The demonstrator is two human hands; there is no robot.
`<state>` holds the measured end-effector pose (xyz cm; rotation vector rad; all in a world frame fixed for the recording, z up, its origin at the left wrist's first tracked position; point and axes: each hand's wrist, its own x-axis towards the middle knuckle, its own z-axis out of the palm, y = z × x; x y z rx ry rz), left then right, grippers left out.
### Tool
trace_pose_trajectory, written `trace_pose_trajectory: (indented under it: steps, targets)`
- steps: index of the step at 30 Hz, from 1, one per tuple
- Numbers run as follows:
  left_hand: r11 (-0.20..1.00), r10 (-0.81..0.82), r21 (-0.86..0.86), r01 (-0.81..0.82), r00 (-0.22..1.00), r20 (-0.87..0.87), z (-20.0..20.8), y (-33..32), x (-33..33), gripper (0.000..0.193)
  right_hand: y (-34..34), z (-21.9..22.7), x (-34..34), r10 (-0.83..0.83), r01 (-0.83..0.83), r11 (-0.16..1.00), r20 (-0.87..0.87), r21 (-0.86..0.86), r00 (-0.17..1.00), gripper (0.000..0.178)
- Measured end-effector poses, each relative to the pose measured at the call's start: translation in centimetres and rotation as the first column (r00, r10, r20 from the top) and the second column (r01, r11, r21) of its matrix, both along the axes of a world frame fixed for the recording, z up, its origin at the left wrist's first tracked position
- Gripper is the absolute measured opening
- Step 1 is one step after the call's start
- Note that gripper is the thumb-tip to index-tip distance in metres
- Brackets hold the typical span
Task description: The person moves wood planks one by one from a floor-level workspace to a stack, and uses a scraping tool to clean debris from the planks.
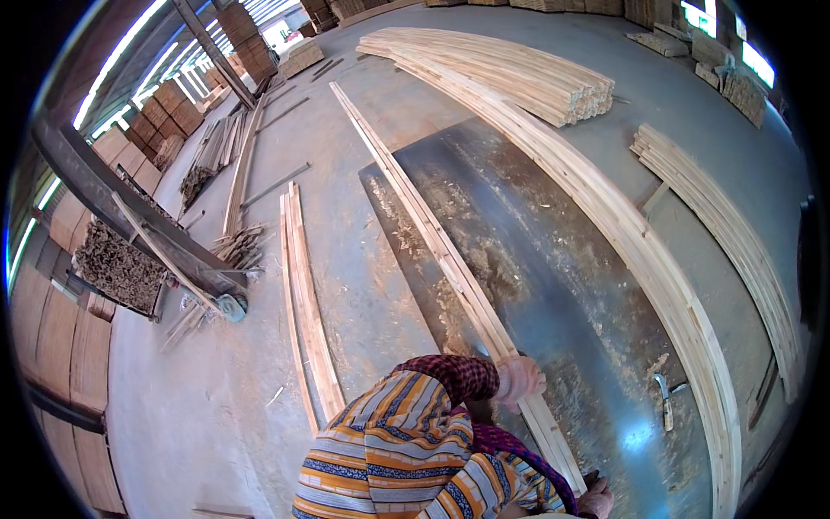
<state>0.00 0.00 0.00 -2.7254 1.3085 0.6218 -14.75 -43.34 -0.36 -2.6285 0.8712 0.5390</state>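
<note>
Several long, pale wooden strips [450, 268] lie side by side in a narrow bundle over a dark metal sheet [562, 268]. My left hand [519, 379] is closed round the bundle toward its near end, with a plaid cuff at the wrist. At the near tip of the strips is my right hand [595, 499], its fingers bent and closed. Something small and dark shows at those fingers, too little to name. Part of the right hand is hidden by the sleeve. On the sheet to the right lies a hooked hand tool [665, 402] with a light handle.
A long row of boards [605, 199] curves along the right, with another stack [726, 225] beyond it. A big pile of strips [493, 65] lies at the back. Loose strips [303, 294] rest on the floor at left, near a metal post [121, 199] and stacked wood.
</note>
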Motion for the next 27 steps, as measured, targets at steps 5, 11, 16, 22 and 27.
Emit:
trace_pose_trajectory:
  steps: [5,11,16,22,27]
  targets:
    - [0.998,-0.031,-0.054,0.035,0.996,0.082,-0.3,1.7,-1.0,0.085,2.7,3.2,0.1,0.112,-0.130,0.991,-0.369,-0.025,0.923,0.067]
    - [0.994,0.025,0.105,-0.010,0.990,-0.139,4.5,-0.2,-0.3,0.086,0.4,0.9,-1.1,0.280,-0.324,0.941,-0.313,-0.098,0.908,0.066]
    - [1.000,-0.010,0.025,0.009,0.999,0.037,2.9,0.6,-0.9,0.076,0.3,0.4,-0.5,0.324,-0.372,0.923,-0.316,-0.103,0.892,0.076]
    - [0.994,0.047,0.100,-0.043,0.998,-0.042,5.4,-0.5,-0.9,0.073,-0.6,-0.2,-0.3,0.330,-0.369,0.928,-0.332,-0.058,0.883,0.097]
    - [0.994,0.062,0.090,-0.055,0.994,-0.087,6.1,-0.7,-0.6,0.071,-0.4,0.6,-0.1,0.328,-0.367,0.929,-0.354,-0.047,0.876,0.107]
